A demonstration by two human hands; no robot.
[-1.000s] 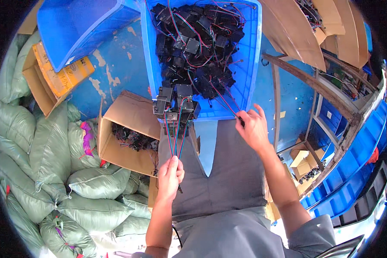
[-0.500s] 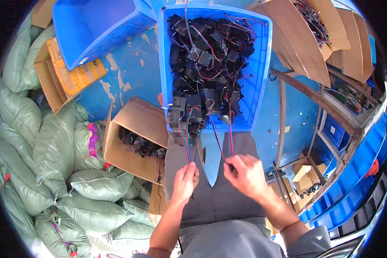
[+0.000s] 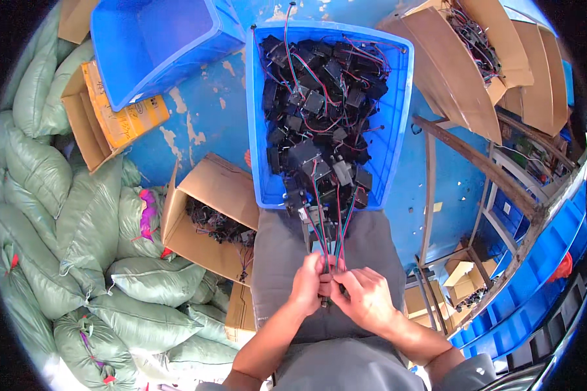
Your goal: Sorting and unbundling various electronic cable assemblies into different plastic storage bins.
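Observation:
Close together over my lap, my left hand (image 3: 310,283) and my right hand (image 3: 366,296) are closed on a bundle of thin coloured wires (image 3: 339,225). Red, green and dark strands run up from my fingers, and their dark ends poke out just below. The wires lead to several black box-shaped parts (image 3: 304,156) at the near side of a blue plastic bin (image 3: 398,124). One or more of these parts hang over the near rim toward my legs. Behind them the bin is heaped with similar black wired parts (image 3: 319,81). My fingers hide exactly how the wire ends are gripped.
Left of the bin lies a cardboard box (image 3: 218,186) with more black parts. Behind it stand another blue bin (image 3: 156,45) and a yellow-taped carton (image 3: 134,120). Green sacks (image 3: 88,215) pile up at far left. A metal frame (image 3: 476,159) and cartons (image 3: 437,62) are on the right.
My hands have come together from apart, the left moving right. Two separate wire groups now meet in one bundle, and the parts at the near rim have shifted closer together.

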